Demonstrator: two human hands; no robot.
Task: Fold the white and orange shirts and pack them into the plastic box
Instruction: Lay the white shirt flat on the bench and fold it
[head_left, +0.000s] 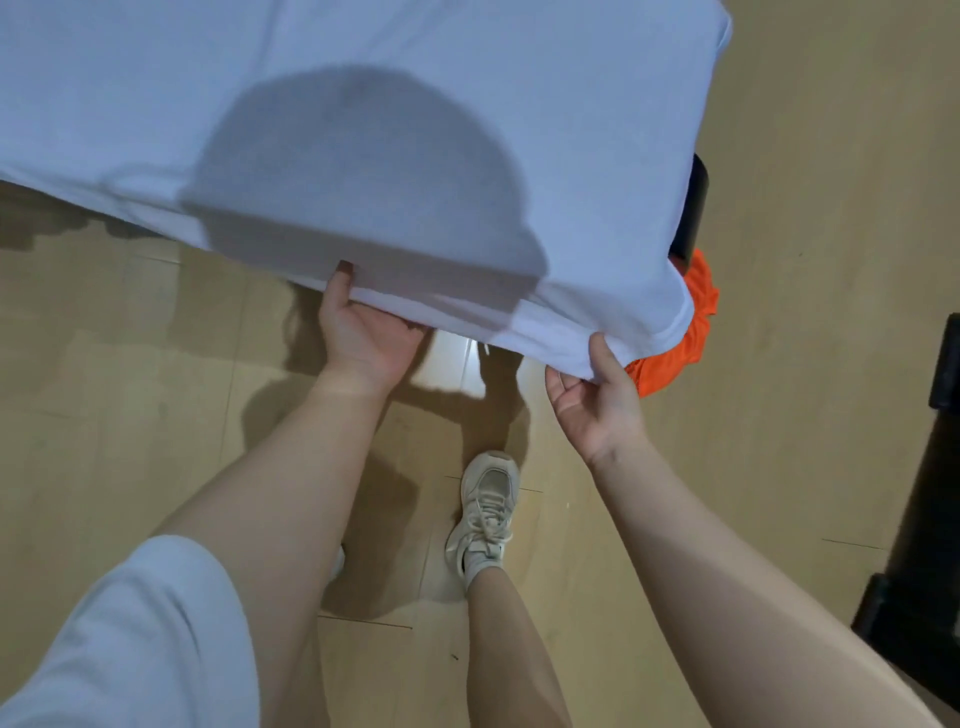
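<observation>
The white shirt (415, 130) is spread wide across the upper half of the view, its near edge lifted. My left hand (363, 332) grips that edge from below, thumb on top of the cloth. My right hand (597, 395) pinches the shirt's near right corner between thumb and fingers. The orange shirt (680, 343) lies bunched under the white one, showing only at its right edge. The plastic box is not in view.
A black object (693, 213) sticks out from under the white shirt at the right. Dark furniture (930, 519) stands along the right border. Below me are the light wooden floor (130, 389) and my shoe (485, 514).
</observation>
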